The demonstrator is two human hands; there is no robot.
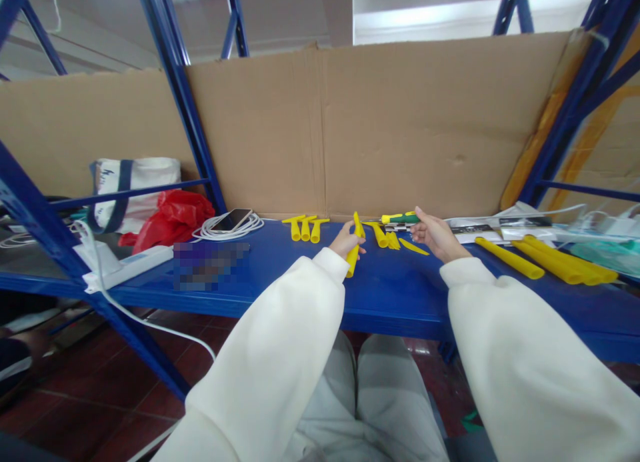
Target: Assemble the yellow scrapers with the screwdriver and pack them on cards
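My left hand [348,241] is closed around a yellow tube-like piece [353,261], which stands tilted with its round open end downward. At the back of the shelf, my right hand [434,235] has its fingertips on the end of a screwdriver [400,219] with a green and yellow handle. The screwdriver points left. Beneath it are a yellow tube piece [381,238], some small yellow pieces [393,241], and a thin curved yellow strip [414,247]. Left of my left hand, several yellow T-shaped pieces [305,230] lie in a row.
Long yellow tubes [510,259] lie at the right on the blue shelf [400,302]. To the left are a phone [235,219] on a coiled white cable [207,230], a power strip [130,265], a red bag [173,219] and a white bag [150,175]. Cardboard [425,129] stands behind.
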